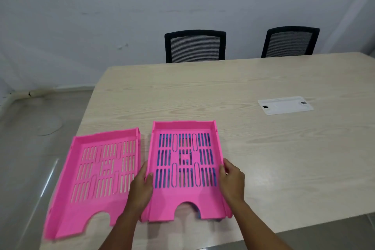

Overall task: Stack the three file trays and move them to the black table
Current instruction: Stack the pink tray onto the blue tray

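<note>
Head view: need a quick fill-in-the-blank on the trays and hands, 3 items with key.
1. Both hands, the left hand and the right hand, grip the ____ sides of the pink tray on the right.
2. Through that tray's slots, a tray of ____ colour shows beneath.
3. The other pink tray lies to its ____, touched by no hand.
4. Behind the wooden table stand ____ black chairs.

Missing words: long; blue; left; two

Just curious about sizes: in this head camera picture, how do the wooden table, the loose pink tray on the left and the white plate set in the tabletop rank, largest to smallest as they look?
1. Wooden table
2. Left pink tray
3. White plate, though it lies farther from the camera, which shrinks it.
</note>
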A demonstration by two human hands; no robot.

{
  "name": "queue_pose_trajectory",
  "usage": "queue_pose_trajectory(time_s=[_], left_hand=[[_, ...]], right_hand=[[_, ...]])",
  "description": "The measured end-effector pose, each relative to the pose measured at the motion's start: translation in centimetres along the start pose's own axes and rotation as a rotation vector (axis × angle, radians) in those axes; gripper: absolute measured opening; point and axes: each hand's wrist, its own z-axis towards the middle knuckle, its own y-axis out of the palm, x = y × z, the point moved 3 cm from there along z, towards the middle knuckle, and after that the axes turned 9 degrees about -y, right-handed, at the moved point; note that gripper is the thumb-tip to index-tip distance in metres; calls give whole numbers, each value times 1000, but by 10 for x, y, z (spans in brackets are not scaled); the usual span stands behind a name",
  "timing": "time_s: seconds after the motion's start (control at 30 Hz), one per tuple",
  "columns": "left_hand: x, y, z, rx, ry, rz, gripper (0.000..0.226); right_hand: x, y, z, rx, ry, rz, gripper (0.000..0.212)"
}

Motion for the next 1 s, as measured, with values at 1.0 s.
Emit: queue_pose_trajectory(time_s=[1.0], left_hand=[[34, 29, 6, 4, 42, 95, 51]], right_hand=[[-1, -15, 43, -105, 47, -12, 34]])
